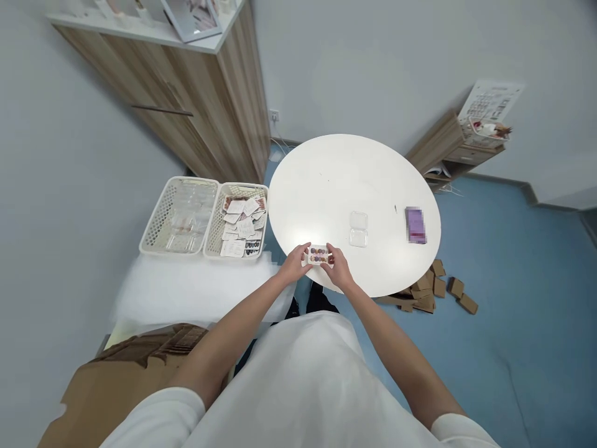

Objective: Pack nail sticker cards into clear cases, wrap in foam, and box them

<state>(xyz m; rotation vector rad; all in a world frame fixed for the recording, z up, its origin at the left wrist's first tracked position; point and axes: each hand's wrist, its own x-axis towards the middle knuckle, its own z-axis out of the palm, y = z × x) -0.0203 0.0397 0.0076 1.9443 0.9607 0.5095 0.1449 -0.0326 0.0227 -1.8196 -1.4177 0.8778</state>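
Note:
Between my two hands is a small white card of press-on nails [319, 254], with two rows of purple and orange nails facing up. My left hand [295, 263] grips its left edge, fingers and thumb closed on it. On the opposite edge, my right hand [338, 266] pinches the same card. It is held over the near edge of the white oval table [326, 186]; whether it touches the surface I cannot tell. To the right of my right hand, a clear plastic case [359, 229] lies with its lid folded back. A purple packet [415, 224], blurred out, rests farther right.
Left of the table stand a white basket of clear cases [156, 218] and a white basket of nail cards [213, 239]. A wooden cabinet [186, 81] rises behind them. Small cardboard boxes [424, 286] lie on the floor under the table's right side.

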